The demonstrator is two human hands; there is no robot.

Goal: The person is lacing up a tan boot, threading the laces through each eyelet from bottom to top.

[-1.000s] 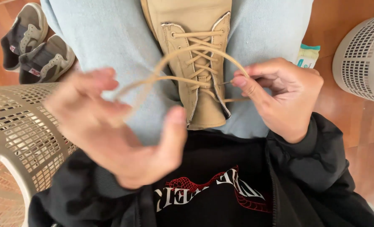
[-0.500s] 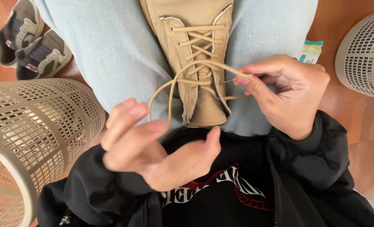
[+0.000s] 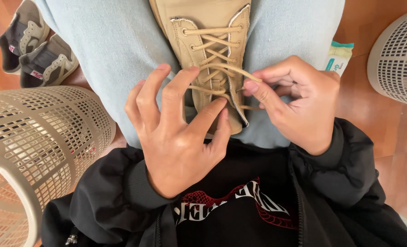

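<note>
**Lacing a tan boot on the lap**

We see a tan suede boot (image 3: 212,55) lying between the knees on light blue jeans (image 3: 107,45), its tongue end toward the body. Tan laces (image 3: 212,43) cross its eyelets in several rows.

Right hand (image 3: 299,107): grip clenched on a lace strand, thumb and forefinger pinching it just right of the boot's lower eyelets. The strand runs up and left from the pinch, across the tongue.

Left hand (image 3: 176,128): grip released, fingers spread, nothing clamped. Forefinger and middle fingertips rest on the lace rows just left of the right-hand pinch; the thumb lies against the boot's lower edge. We cannot tell whether a strand is hooked under a finger.

Around the grip:
- Black jacket sleeves (image 3: 345,160) cover both wrists, below the hands; a black shirt with a red and white print (image 3: 231,206) lies between them.
- A beige perforated plastic basket (image 3: 34,137) stands well left of the left hand.
- A second pale perforated basket (image 3: 395,59) stands well right of the right hand.
- A white and teal soft packet (image 3: 338,57) sits on the wooden floor (image 3: 386,132), just beyond the right hand.
- A pair of grey and cream sneakers (image 3: 38,50) lies far up-left, beyond the knee.
</note>
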